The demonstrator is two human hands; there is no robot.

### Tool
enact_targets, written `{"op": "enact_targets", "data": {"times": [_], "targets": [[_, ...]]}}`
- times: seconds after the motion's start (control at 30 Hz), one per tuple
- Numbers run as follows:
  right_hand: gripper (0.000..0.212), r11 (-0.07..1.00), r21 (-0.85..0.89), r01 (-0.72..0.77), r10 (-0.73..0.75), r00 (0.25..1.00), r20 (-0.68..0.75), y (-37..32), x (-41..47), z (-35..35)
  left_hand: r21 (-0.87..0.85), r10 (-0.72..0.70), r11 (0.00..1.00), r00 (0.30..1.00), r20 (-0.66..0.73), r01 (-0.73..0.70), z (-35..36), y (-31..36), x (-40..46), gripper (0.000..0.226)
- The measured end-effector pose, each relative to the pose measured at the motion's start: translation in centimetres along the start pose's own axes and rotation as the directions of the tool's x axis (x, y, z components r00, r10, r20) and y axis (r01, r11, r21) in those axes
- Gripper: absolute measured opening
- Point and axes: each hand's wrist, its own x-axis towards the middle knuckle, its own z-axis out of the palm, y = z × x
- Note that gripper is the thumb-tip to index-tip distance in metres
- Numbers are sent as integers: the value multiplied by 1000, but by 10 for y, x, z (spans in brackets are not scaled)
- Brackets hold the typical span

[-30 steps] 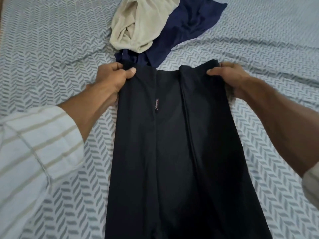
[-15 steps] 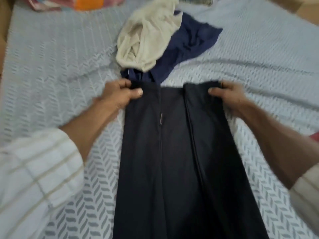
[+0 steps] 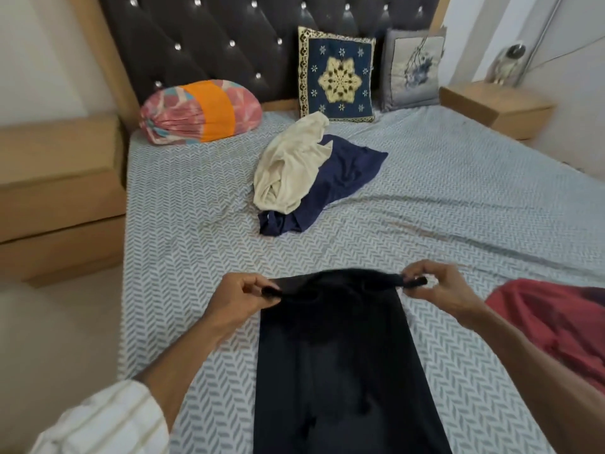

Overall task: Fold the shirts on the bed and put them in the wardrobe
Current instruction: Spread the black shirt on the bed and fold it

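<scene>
Both hands have drawn the black shirt [image 3: 337, 355] back toward you: your left hand [image 3: 240, 298] and right hand [image 3: 437, 288] now pinch its far edge, lifted, probably mid-fold. Beyond your hands, cream shirt [image 3: 288, 168] and navy shirt [image 3: 340, 178] wait on the bed [image 3: 196, 208].

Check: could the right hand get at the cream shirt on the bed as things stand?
Probably not at once: the right hand pinches the black shirt, as does the left hand. The cream shirt lies uncovered farther up the bed, atop the navy shirt.
</scene>
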Motion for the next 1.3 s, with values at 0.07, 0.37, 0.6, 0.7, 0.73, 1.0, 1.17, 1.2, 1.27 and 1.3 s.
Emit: {"op": "enact_targets", "data": {"times": [0.07, 0.37, 0.6, 0.7, 0.73, 1.0, 1.17, 1.2, 1.27, 1.3], "targets": [[29, 992, -85, 89, -85, 995, 45, 14, -36, 6, 50, 4, 999, 999, 37, -5, 6, -11, -34, 27], [49, 983, 108, -145, 139, 988, 66, 82, -91, 29, 231, -119, 966, 993, 10, 113, 15, -59, -77, 49], [44, 957, -24, -289, 285, 953, -101, 78, -10, 44, 368, -198, 889, 953, -229, 273, 32, -62, -15, 66], [39, 946, -164, -281, 253, 952, -170, 81, 14, 48, 358, -169, 897, 950, -263, 259, 37, -63, 11, 57], [38, 931, -241, -275, 229, 952, -204, 84, 19, 51, 346, -163, 904, 951, -263, 251, 39, -65, 20, 51], [39, 884, -429, -186, 79, 964, -255, 97, 26, 61, 397, -132, 887, 954, -269, 235, 40, -97, 46, 41], [17, 917, -343, -205, 149, 972, -183, 88, 26, 59, 201, -208, 946, 951, -230, 256, 37, -80, 42, 22], [14, 934, -262, -245, 212, 966, -147, 81, 23, 55, 118, -253, 953, 946, -203, 280, 37, -68, 35, 17], [18, 949, -13, -316, 315, 947, -61, 59, 13, 44, 56, -283, 954, 944, -170, 296, 35, -43, 19, 12], [18, 945, 88, -315, 318, 947, -32, 48, 5, 38, 50, -271, 958, 948, -168, 283, 34, -31, 8, 13]]}}
